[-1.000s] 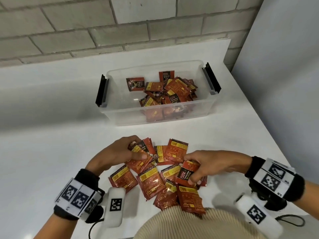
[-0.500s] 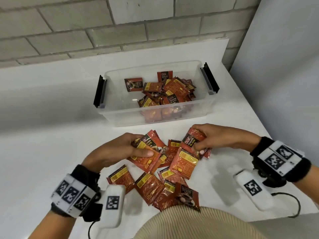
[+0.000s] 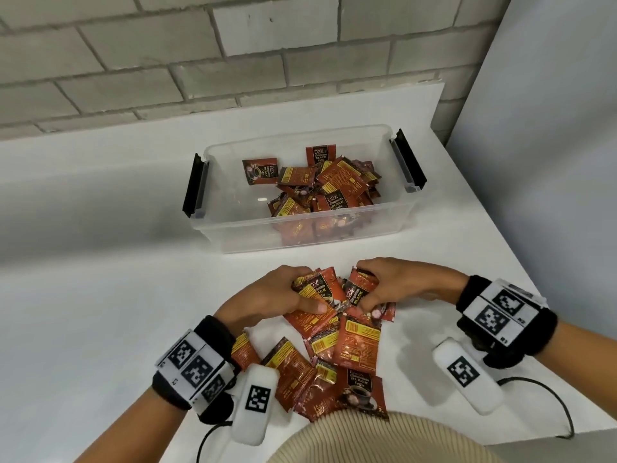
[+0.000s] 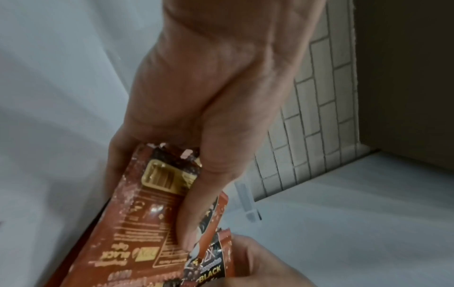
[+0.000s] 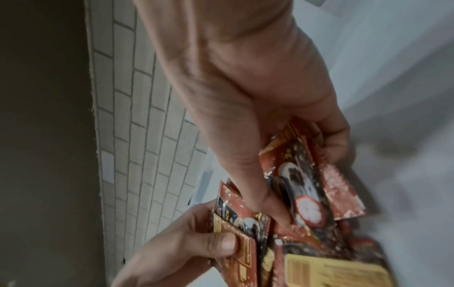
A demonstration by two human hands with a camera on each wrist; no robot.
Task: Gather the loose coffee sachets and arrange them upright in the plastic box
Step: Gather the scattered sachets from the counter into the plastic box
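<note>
Red foil sachets filled both grips: my left hand (image 3: 267,300) pinched a small stack (image 3: 315,290), my right hand (image 3: 397,282) clutched another few (image 3: 362,290) beside it. More sachets (image 3: 337,362) lay scattered on the bench (image 3: 100,312). Beyond, the plastic box (image 3: 300,235) held a jumbled, mostly flat heap (image 3: 320,192), so uprighting looked barely begun.

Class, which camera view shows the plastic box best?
The head view: the whole plastic box shows, with sachets piled inside. The left wrist view catches only a blurred sliver that may be its edge; the right wrist view shows nothing identifiable.
</note>
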